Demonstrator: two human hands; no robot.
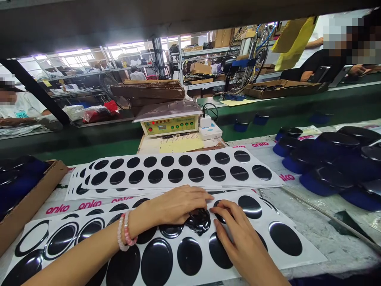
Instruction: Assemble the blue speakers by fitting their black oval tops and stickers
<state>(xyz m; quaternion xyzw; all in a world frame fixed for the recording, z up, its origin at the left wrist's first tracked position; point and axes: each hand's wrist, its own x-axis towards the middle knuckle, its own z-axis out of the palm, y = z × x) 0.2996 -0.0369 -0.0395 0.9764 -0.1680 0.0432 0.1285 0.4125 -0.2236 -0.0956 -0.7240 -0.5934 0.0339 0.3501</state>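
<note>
Beside the black-oval sheets (pixel 175 262), pink lettering (pixel 58 209) reads "anko".

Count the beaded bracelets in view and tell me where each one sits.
2, both worn behind the left hand: the pinker bracelet nearer the hand, the paler bracelet beside it, toward the elbow.

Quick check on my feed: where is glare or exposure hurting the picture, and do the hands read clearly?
Head view: the back windows are blown out, the overhead beam nearly black; bright streaks cross some glossy black discs; highlights break up the shiny black piece at the left hand; that hand and the right hand look fairly sharp.
</note>
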